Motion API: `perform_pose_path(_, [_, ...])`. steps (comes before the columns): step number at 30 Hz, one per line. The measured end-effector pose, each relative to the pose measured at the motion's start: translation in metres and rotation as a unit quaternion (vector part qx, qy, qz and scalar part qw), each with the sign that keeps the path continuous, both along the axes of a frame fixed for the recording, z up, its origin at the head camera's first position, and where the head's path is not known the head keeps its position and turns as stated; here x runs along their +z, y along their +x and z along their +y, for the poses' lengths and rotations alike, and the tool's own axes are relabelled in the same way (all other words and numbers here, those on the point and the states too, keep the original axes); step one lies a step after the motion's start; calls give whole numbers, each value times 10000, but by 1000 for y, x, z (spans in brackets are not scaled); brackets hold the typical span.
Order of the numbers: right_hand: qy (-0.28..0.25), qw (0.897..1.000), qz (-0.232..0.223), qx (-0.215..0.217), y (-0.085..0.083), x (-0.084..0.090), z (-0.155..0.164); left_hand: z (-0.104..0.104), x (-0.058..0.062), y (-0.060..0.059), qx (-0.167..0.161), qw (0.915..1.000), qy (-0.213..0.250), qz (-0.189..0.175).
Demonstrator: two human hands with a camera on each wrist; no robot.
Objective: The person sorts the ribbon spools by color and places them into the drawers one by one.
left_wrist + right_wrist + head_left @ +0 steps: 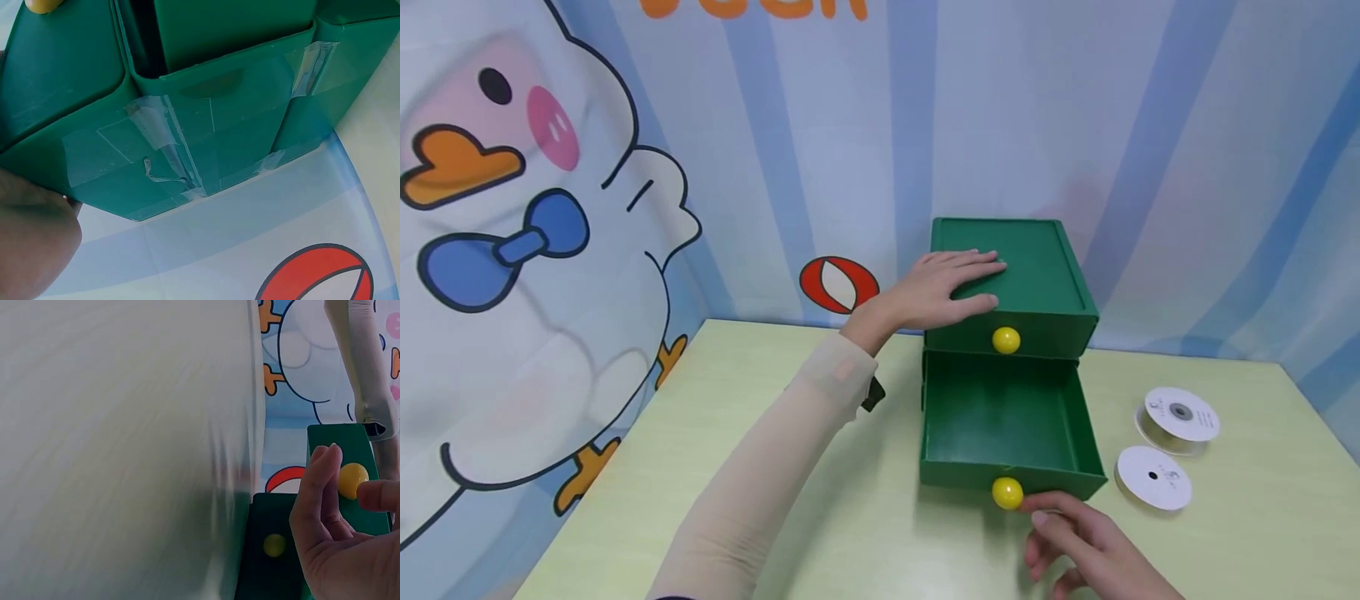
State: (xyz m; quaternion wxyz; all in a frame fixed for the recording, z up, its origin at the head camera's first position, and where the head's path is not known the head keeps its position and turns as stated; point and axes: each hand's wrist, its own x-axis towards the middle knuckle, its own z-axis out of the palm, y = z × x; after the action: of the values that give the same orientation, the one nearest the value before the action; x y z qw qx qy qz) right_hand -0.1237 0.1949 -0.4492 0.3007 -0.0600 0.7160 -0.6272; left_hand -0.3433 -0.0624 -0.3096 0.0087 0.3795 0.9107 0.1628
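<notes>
The right hand [1093, 546] is cut off by the bottom edge of the head view; its fingers hang loosely curled just beside the lower yellow knob [1007, 492], grasping nothing, and whether a fingertip touches the knob is hard to tell. The lower drawer [1003, 421] stands pulled out toward the worktop's front edge. The left hand [943, 287] lies flat with straight fingers on top of the green drawer box [1037, 267], near the worktop's [760, 500] back edge. In the left wrist view only tape-patched green walls show. Two ribbon spools [1165, 446] lie near the right edge, well apart from the box.
</notes>
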Motion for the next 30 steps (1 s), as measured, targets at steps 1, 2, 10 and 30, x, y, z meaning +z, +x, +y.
perform_pose_path(1, [-17,10000,94,22,1,-1,3,0,0,0,1,10000,8,-2])
perform_pose_path(2, [-17,9999,150,34,1,-2,6,1,0,0,-6,10000,21,-5])
perform_pose_path(10, [-20,9993,290,214,3,9,43,0,-2,-1,-40,9999,89,-39])
perform_pose_path(30, [4398,8250,3410,-977,-14,32,80,-1,0,-1,-4,10000,11,26])
